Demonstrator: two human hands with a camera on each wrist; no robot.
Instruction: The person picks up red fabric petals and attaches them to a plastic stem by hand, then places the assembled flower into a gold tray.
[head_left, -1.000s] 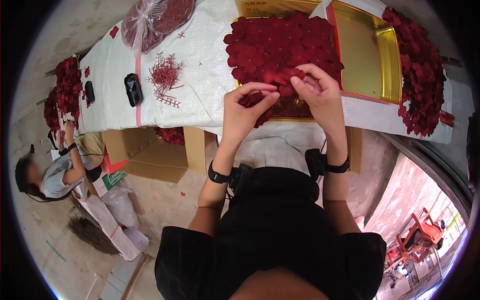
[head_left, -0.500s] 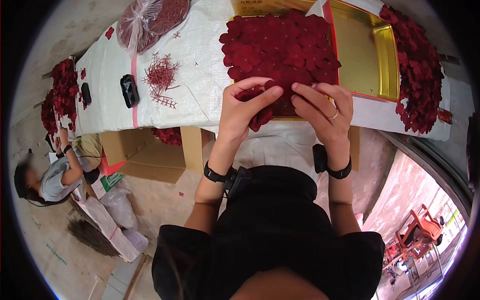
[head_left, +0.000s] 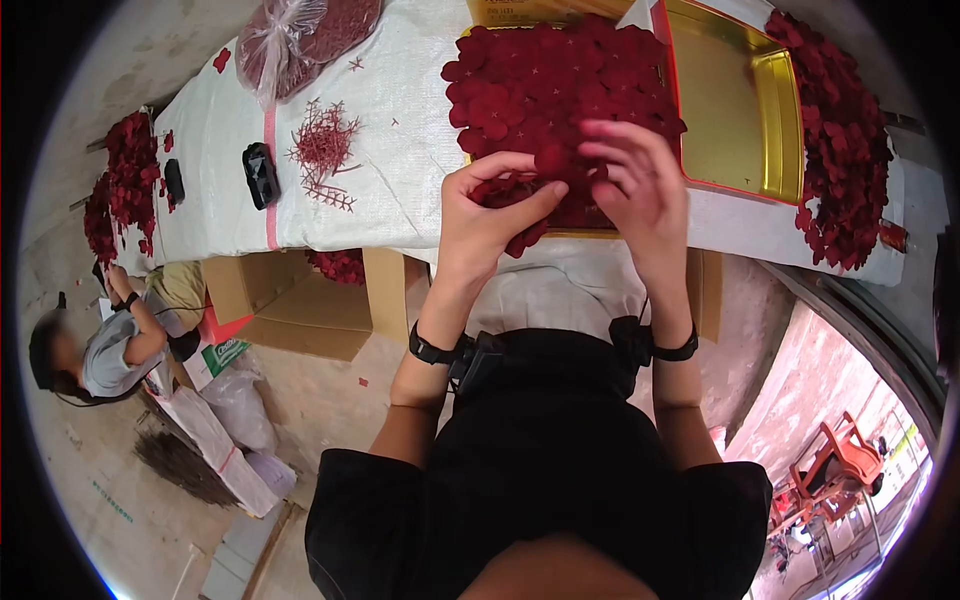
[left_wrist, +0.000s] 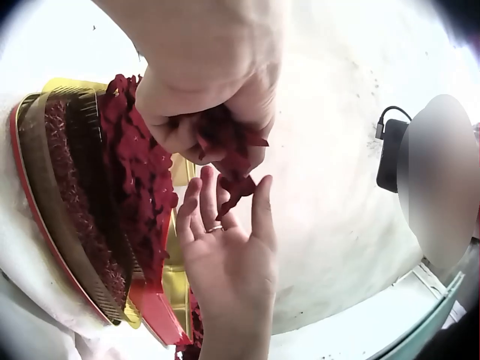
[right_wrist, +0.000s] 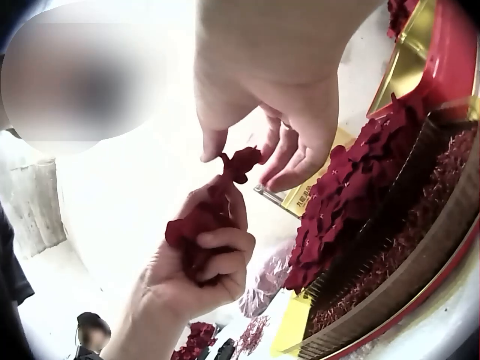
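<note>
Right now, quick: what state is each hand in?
Left hand: closed, holding red petals.
Right hand: open, fingers apart around the top petal; whether they touch it can't be told.

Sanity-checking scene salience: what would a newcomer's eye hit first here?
The broad bed of dark red, petal-shaped pieces, just beyond the hands. Then the bare left hand gripping a bunch of similar pieces, the right hand open beside it. Third, the shiny gold, red-rimmed rectangular tin, right of the bed.
</note>
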